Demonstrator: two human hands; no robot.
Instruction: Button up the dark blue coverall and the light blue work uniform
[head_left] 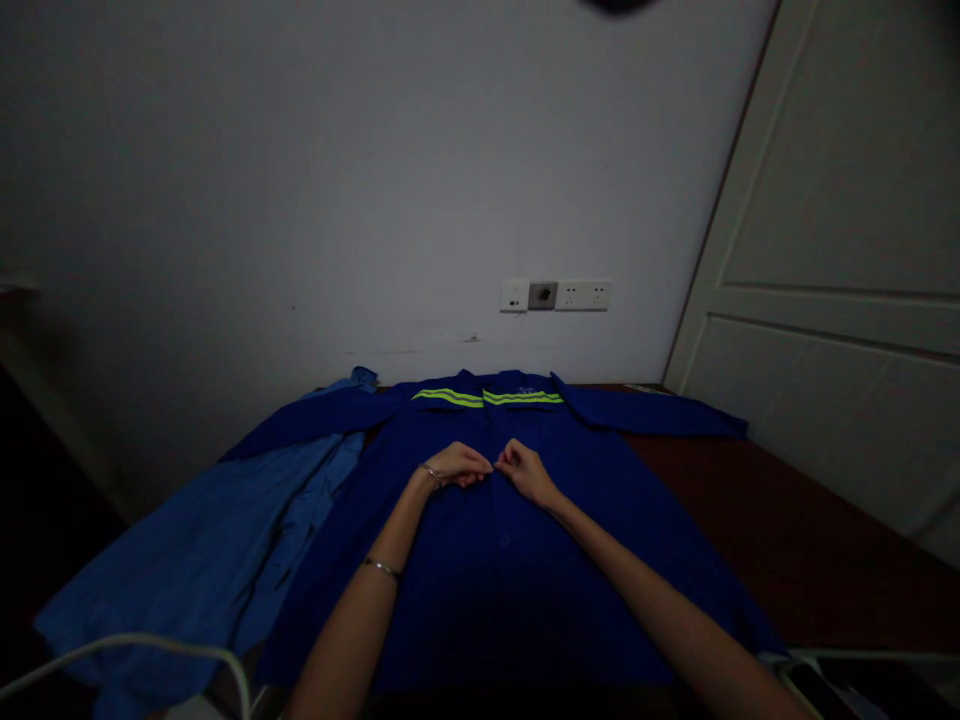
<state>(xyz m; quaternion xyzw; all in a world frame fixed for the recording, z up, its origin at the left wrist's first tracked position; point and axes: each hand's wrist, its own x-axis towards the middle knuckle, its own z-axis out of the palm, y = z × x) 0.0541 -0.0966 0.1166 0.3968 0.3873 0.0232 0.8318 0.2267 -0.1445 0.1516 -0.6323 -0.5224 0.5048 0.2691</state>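
A dark blue work jacket [585,530] with yellow-green reflective stripes lies spread out, front side up, its sleeves out to both sides. Over the middle of its front, my left hand [459,465] is closed in a pinch at the front opening. Just right of it, my right hand [526,473] pinches at the same spot, the fingertips of both hands nearly meeting. Cloth of the jacket front is between the fingers; whether a button is there too is hidden. Lower on the front, a round button [504,541] shows faintly.
A lighter blue garment [172,570] lies left, partly under the jacket's sleeve. The dark red-brown table [750,530] shows at right. Behind stand a wall with sockets [583,295] and a pale panelled door [832,250]. A white cable [150,640] curves at lower left.
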